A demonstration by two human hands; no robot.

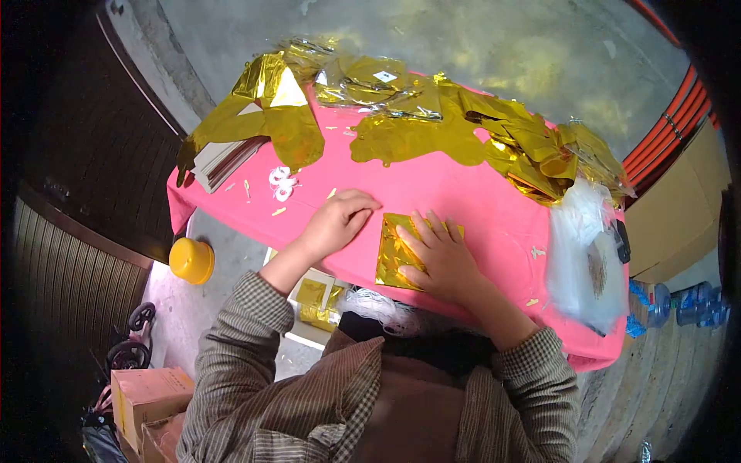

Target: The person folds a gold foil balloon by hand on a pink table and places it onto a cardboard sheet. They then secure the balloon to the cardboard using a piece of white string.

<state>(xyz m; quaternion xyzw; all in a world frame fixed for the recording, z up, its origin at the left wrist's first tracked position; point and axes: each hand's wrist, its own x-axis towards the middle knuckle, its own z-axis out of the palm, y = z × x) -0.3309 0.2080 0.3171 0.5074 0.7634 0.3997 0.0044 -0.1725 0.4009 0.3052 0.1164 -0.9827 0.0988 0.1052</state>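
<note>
A folded square of shiny gold foil lies on the pink tablecloth near the front edge. My right hand rests flat on its right part, fingers spread. To the left of the square, my left hand is just over the cloth with its fingers curled together; whether anything small is between them is hidden. Small white string coils lie beyond my left hand. Large gold foil sheets spread along the far side of the table.
Clear plastic bags lie at the table's right end. A stack of cards sits at the left, under foil. Packaged foil lies at the back. A yellow stool and cardboard boxes stand on the floor at left.
</note>
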